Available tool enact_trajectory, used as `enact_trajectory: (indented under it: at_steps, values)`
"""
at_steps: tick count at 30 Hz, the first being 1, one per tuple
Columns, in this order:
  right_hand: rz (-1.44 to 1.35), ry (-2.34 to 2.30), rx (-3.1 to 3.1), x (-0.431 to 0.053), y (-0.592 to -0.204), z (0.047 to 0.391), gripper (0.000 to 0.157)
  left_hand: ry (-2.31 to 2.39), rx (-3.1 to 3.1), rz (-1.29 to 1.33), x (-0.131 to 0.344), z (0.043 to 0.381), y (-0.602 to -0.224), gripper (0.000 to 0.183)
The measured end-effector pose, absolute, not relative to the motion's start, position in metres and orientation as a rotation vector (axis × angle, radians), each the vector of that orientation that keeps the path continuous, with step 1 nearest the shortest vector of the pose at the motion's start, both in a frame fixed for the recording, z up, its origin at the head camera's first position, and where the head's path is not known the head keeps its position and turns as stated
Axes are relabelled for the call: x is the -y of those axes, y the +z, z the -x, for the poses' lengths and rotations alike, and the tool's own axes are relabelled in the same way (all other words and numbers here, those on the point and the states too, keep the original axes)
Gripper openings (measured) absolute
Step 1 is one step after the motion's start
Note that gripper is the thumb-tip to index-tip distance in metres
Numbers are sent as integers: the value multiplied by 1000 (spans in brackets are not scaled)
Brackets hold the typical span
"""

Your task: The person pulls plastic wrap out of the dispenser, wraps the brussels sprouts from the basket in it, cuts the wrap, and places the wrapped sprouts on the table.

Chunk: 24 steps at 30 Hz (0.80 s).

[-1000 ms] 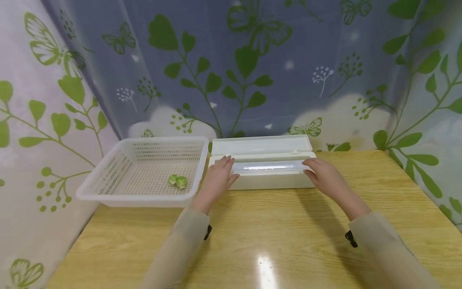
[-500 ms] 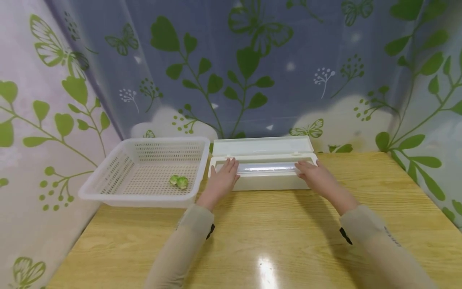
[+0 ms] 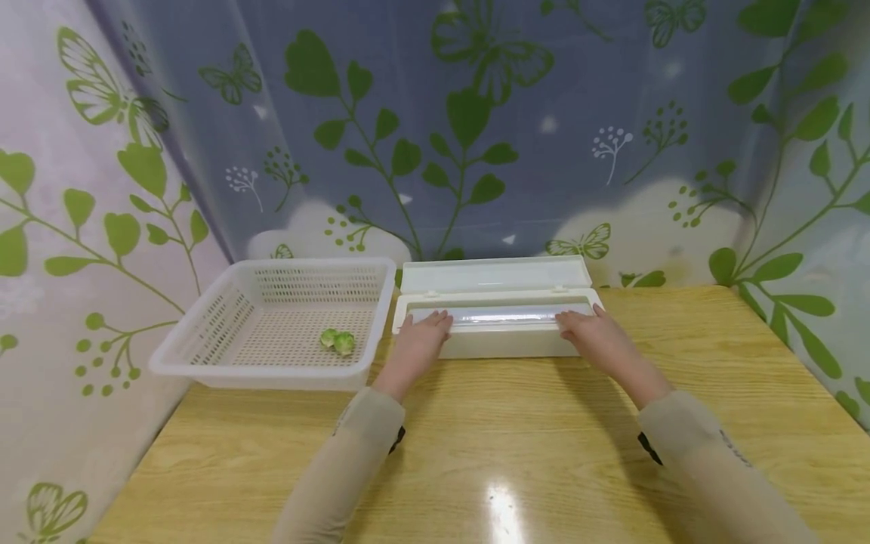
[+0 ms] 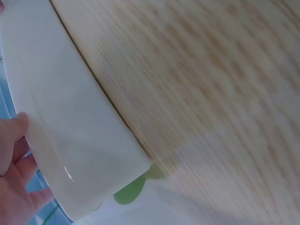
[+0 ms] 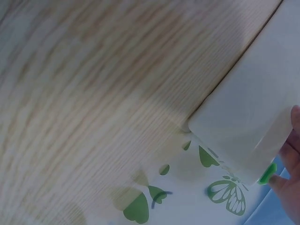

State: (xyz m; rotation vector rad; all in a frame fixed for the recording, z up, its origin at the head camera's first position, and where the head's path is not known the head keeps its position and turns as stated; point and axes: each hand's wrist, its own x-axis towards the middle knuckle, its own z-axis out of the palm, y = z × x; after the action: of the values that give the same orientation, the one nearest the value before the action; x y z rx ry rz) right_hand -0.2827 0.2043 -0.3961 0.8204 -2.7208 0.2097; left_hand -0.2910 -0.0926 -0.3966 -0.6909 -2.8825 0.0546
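A long white box [image 3: 510, 345] stands on the table with its lid [image 3: 496, 276] raised at the back. Inside lies a shiny roll of clear plastic film [image 3: 503, 314]. My left hand [image 3: 418, 346] reaches over the front rim near the left end, fingertips on the roll. Its thumb touches the rim in the left wrist view, where the box's smooth white wall [image 4: 79, 108] fills the left side. Toward the right end, my right hand [image 3: 598, 336] has its fingers over the rim at the roll. In the right wrist view a small green piece [image 5: 267, 173] shows beside one finger.
To the left is a white perforated plastic basket [image 3: 258, 372] with small green Brussels sprouts [image 3: 337, 341] in it. Behind the box hangs a patterned curtain [image 3: 381, 75]. The wooden table [image 3: 503, 431] extends in front, toward the sleeves.
My right hand has moved left from the roll's right end. My left hand has shifted slightly right and its fingers have come down nearer the front rim. The roll's ends now show inside the box.
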Motion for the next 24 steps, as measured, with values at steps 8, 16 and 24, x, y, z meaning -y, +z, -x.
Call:
enact_trajectory:
  at_steps: [8, 16, 24]
  values:
    - [-799, 247, 2643, -204, -400, 287, 27, 12, 2768, 693, 92, 290, -395, 29]
    - [-772, 235, 2605, -203, -403, 291, 25, -111, 2714, 680, 93, 293, -399, 22]
    - [-878, 327, 2627, -204, -391, 295, 11, -93, 2645, 745, 96, 296, -393, 15]
